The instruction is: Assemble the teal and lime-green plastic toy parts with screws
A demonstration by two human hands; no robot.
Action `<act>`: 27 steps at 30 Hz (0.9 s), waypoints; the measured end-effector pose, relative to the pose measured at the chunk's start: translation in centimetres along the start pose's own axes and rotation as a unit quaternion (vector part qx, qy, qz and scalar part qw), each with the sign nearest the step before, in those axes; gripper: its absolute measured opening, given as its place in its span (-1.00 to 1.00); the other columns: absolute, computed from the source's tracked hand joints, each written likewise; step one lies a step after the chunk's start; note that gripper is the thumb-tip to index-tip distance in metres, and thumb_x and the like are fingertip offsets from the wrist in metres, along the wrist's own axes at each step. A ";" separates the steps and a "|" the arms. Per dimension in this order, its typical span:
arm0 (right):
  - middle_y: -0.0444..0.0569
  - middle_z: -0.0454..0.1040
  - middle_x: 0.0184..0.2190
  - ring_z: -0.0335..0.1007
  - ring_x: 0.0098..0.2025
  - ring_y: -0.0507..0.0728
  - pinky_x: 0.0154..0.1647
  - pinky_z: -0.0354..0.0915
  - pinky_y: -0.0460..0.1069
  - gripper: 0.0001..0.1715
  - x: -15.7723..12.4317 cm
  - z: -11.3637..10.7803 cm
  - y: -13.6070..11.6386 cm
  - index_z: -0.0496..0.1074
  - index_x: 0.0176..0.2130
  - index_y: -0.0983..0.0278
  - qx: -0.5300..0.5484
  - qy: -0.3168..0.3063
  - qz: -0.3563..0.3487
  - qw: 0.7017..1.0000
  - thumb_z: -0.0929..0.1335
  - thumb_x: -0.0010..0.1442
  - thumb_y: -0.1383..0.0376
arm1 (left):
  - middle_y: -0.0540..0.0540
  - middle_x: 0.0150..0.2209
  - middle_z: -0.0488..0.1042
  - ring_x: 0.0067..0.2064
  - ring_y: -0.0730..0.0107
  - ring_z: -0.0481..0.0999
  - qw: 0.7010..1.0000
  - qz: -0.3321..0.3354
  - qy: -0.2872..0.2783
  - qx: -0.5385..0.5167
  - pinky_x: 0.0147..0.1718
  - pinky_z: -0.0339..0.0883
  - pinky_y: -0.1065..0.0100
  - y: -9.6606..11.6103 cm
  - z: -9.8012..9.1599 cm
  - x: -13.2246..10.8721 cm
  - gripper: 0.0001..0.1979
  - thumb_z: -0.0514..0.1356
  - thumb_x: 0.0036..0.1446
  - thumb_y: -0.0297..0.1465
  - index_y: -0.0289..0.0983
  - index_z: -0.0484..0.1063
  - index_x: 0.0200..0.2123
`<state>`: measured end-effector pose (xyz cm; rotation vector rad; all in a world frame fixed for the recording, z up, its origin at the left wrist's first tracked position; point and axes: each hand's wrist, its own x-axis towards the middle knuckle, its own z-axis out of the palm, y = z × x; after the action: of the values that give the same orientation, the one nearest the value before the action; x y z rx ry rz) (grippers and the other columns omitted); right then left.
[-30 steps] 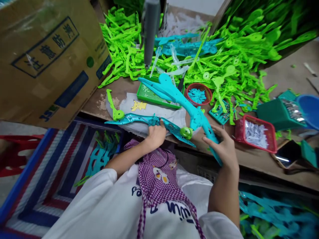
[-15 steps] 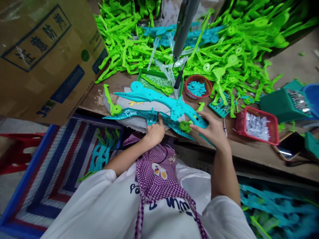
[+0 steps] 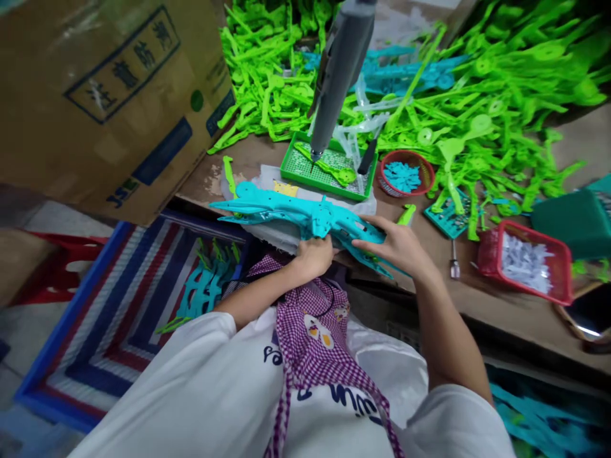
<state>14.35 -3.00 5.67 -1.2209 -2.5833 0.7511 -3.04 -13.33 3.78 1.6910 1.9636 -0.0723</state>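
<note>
A long, curved blue plastic shell lies on a grey cloth at the bench's near edge, upper half over lower half. A narrow gap shows between the halves at their left tips. My left hand is closed on the middle of the shell from the near side, its fingertips hidden. With thumb and fingers my right hand grips the shell's right part. Above the far side of the cloth hangs a grey electric screwdriver, its bit apart from the shell.
Behind lie a green tray of small metal parts, a red basket of blue pieces and heaped green plastic parts. A red bin of white pieces stands right. Left are a cardboard box and a blue-rimmed crate.
The upper blue half has come down over the lower one, hiding the lower half's inside. My left hand went from pointing into the lower half to gripping the middle. The view has shifted.
</note>
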 end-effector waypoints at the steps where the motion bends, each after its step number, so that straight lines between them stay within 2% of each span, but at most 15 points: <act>1: 0.04 0.65 -0.03 0.61 -0.06 0.39 -0.11 0.49 0.17 -0.27 0.5 0.3 -0.3 0.48 0.16 0.14 -0.011 -0.001 -0.005 1.000 0.46 0.08 -0.09 | -0.46 -0.03 0.57 0.04 -0.02 0.59 1.000 0.000 0.005 -0.006 -0.03 0.43 0.14 -0.1 -0.1 -0.1 -0.48 0.01 0.43 -0.21 -0.49 0.27 0.25; 4: 0.03 0.66 -0.06 0.61 -0.07 0.39 -0.13 0.49 0.17 -0.28 1.7 1.0 -0.8 0.50 0.15 0.12 -0.036 0.001 -0.014 0.999 0.45 0.07 -0.12 | -0.48 -0.04 0.58 0.04 -0.04 0.60 1.000 0.006 0.003 -0.026 -0.03 0.43 0.12 -0.4 -0.1 0.0 -0.34 0.02 0.42 -0.22 -0.54 0.00 0.40; 6: 0.02 0.66 -0.09 0.62 -0.09 0.39 -0.15 0.49 0.16 -0.28 2.2 1.3 -0.9 0.51 0.13 0.12 -0.046 0.004 -0.016 0.999 0.45 0.07 -0.12 | -0.46 -0.06 0.59 0.04 -0.04 0.60 0.999 0.012 -0.001 -0.035 -0.03 0.43 0.12 -0.6 0.1 0.2 -0.29 0.04 0.42 -0.22 -0.54 -0.10 0.42; 11: 0.02 0.66 -0.10 0.62 -0.11 0.38 -0.20 0.47 0.14 -0.28 2.2 1.4 -0.7 0.51 0.13 0.10 -0.098 -0.006 -0.005 0.995 0.46 0.06 -0.13 | -0.44 -0.07 0.61 0.02 -0.01 0.62 0.999 0.021 0.008 -0.035 -0.05 0.45 0.15 -0.9 0.5 0.5 -0.35 0.04 0.42 -0.21 -0.51 0.01 0.39; 15: 0.04 0.65 -0.07 0.60 -0.08 0.38 -0.17 0.45 0.13 -0.28 2.1 1.6 -0.7 0.47 0.16 0.10 -0.119 -0.011 -0.018 0.993 0.44 0.10 -0.13 | -0.45 -0.07 0.60 0.04 -0.01 0.62 0.999 0.020 0.001 -0.033 -0.05 0.44 0.15 -0.8 0.4 0.5 -0.35 0.05 0.42 -0.23 -0.51 0.00 0.40; 19: 0.07 0.63 -0.01 0.58 -0.03 0.39 -0.05 0.46 0.18 -0.30 2.7 1.6 -0.6 0.49 0.14 0.17 -0.064 -0.051 -0.026 0.996 0.42 0.12 -0.11 | -0.44 -0.06 0.60 0.06 -0.02 0.61 0.999 0.023 -0.001 -0.033 -0.03 0.43 0.14 -0.9 0.2 0.5 -0.34 0.04 0.42 -0.23 -0.50 -0.04 0.41; 23: 0.04 0.59 0.09 0.53 0.10 0.35 0.16 0.40 0.23 -0.44 3.4 1.1 0.0 0.54 0.11 0.18 0.026 -0.104 -0.043 0.993 0.34 0.25 -0.02 | -0.44 -0.07 0.60 0.04 -0.01 0.61 1.000 0.018 -0.001 -0.017 -0.03 0.42 0.16 -1.0 0.2 0.5 -0.34 0.02 0.43 -0.20 -0.48 -0.06 0.41; 27: 0.01 0.57 0.12 0.50 0.14 0.34 0.23 0.37 0.25 -0.48 3.7 1.0 0.5 0.54 0.13 0.16 0.070 -0.132 -0.039 0.988 0.36 0.24 0.06 | -0.42 -0.06 0.60 0.03 0.00 0.62 1.000 0.010 0.008 0.001 -0.05 0.42 0.21 -0.8 0.2 0.6 -0.33 0.03 0.42 -0.19 -0.45 -0.07 0.41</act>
<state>11.98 -0.26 4.42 -1.0336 -2.7072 1.1245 -3.76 -13.04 3.10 1.7172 1.9578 -0.0525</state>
